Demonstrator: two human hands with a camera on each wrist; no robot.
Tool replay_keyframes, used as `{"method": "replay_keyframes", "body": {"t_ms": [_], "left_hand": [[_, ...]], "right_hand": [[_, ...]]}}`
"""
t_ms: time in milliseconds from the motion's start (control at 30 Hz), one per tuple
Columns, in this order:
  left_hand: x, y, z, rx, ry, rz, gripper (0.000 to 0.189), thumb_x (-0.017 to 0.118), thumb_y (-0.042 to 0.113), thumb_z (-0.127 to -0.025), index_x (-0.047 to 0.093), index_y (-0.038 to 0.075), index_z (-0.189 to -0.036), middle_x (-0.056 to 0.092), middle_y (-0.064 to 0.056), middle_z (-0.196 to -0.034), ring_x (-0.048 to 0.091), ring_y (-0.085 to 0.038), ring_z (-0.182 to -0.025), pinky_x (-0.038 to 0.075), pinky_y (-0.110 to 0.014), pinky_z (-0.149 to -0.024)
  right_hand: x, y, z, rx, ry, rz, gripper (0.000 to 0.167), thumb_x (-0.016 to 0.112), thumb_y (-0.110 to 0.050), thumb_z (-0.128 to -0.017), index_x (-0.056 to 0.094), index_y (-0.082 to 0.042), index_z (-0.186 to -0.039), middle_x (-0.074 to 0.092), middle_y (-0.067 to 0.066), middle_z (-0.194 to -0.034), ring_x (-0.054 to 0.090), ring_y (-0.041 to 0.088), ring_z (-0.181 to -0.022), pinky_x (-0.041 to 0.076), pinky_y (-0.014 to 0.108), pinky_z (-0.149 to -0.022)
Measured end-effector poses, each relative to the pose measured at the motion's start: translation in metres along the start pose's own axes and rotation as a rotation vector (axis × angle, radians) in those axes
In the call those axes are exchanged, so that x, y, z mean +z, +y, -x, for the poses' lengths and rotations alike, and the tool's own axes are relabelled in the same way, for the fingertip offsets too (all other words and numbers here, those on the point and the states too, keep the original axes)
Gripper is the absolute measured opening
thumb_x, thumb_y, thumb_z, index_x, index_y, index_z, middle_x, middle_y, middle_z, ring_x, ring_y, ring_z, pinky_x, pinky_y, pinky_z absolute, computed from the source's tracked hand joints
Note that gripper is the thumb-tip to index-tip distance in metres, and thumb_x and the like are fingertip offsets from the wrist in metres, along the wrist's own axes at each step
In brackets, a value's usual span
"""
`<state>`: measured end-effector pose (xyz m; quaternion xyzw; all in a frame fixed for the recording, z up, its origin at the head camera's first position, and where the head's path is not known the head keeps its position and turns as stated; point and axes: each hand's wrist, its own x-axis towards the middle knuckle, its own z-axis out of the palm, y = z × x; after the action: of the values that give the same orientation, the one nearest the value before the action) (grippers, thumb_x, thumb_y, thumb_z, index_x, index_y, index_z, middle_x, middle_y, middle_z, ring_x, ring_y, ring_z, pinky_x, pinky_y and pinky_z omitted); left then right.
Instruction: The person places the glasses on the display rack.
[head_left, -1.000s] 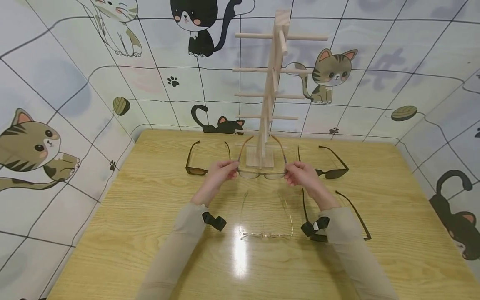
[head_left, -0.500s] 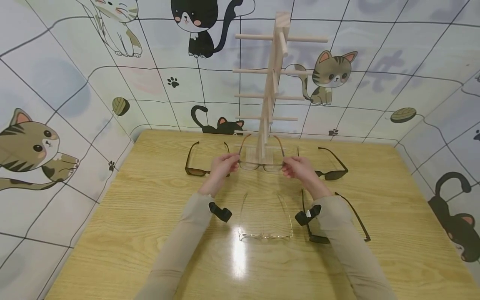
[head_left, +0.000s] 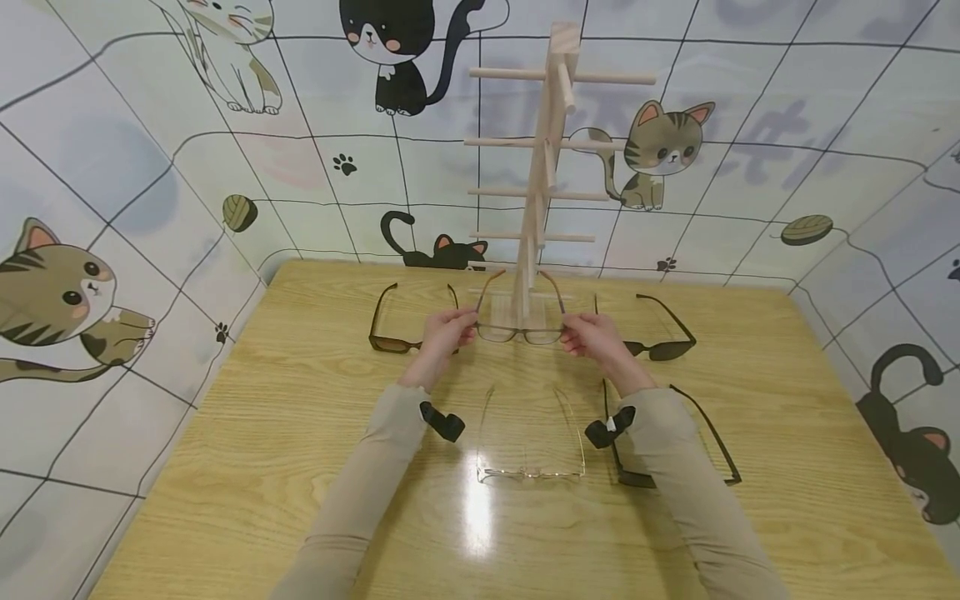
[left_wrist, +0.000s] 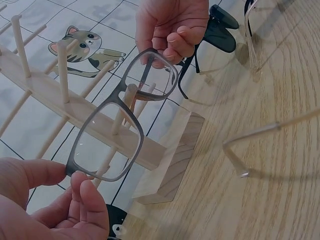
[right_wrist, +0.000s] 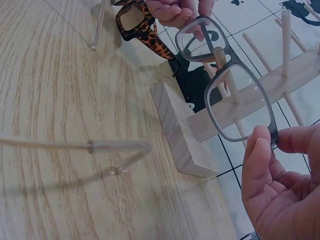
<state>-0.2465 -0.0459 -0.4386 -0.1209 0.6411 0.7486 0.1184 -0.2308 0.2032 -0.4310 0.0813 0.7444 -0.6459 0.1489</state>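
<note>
A pair of grey-rimmed eyeglasses (left_wrist: 116, 96) with brownish temples is held up by both hands, lenses facing me. My left hand (head_left: 448, 332) pinches the left end of the frame, thumb and fingers at the hinge. At the opposite hinge my right hand (head_left: 597, 340) pinches the frame too. The temples point away, one on each side of the wooden display stand (head_left: 538, 183). A short peg of the stand shows right at the nose bridge in both wrist views; whether it touches the bridge I cannot tell.
Brown-lensed sunglasses (head_left: 392, 343) lie left of the stand, black sunglasses (head_left: 671, 348) right. Nearer lie thin gold-framed glasses (head_left: 531, 473) and a dark pair (head_left: 637, 478), partly hidden by the right forearm. Pegs jut from the stand above the hands. A cat-print wall covering (head_left: 300, 175) closes the back.
Both hands have moved a little forward, carrying the grey-rimmed eyeglasses closer to the stand's post. Over the last half second they have hardly moved. The other glasses lie where they were.
</note>
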Motion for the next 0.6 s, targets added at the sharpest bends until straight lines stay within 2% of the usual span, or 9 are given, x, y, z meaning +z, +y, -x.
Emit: {"method": "replay_keyframes", "body": {"t_ms": [600], "left_hand": [[-0.0005, -0.0005, 0.0003, 0.026, 0.022, -0.061, 0.026, 0.060, 0.005, -0.091, 0.063, -0.006, -0.114, 0.062, -0.005, -0.081, 0.057, -0.006, -0.059, 0.053, -0.026, -0.069]], "right_hand": [[-0.0007, 0.0031, -0.0015, 0.015, 0.010, 0.002, 0.040, 0.047, -0.021, -0.099, 0.045, 0.014, -0.120, 0.058, -0.002, -0.069, 0.055, 0.005, -0.057, 0.050, 0.019, -0.056]]}}
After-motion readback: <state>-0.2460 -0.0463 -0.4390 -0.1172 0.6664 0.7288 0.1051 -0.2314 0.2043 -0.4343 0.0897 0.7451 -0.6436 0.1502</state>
